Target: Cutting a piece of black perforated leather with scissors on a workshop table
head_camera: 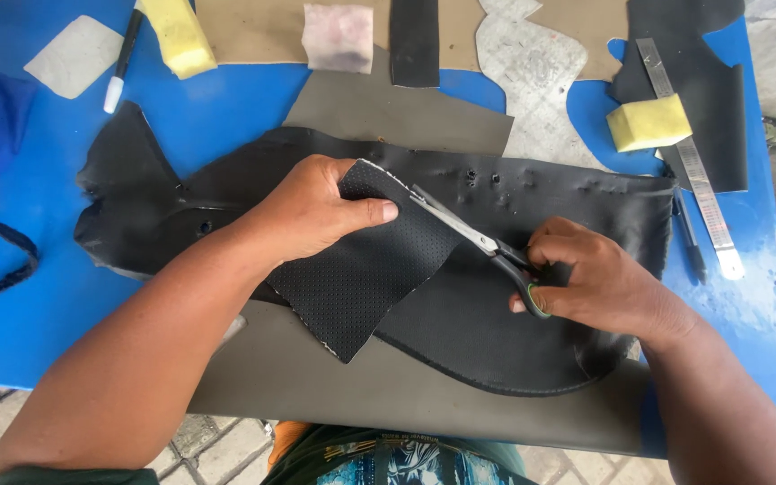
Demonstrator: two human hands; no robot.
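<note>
My left hand [312, 211] grips a piece of black perforated material [365, 274] by its upper edge, thumb on top. In my right hand [595, 278] are black-handled scissors [478, 238], blades pointing left and meeting the top edge of the perforated piece just beside my left thumb. Under both lies a large black leather-like sheet [514, 193] with small punched holes, spread over a grey sheet [388, 395] on the blue table [38, 296].
Two yellow sponge blocks [177, 34] [648, 121], a metal ruler [689, 162], a black-and-white marker [121, 58], a pen [689, 238] and several cut pieces in grey, tan, white and black lie along the far side. A blue bag strap [2, 260] is at left.
</note>
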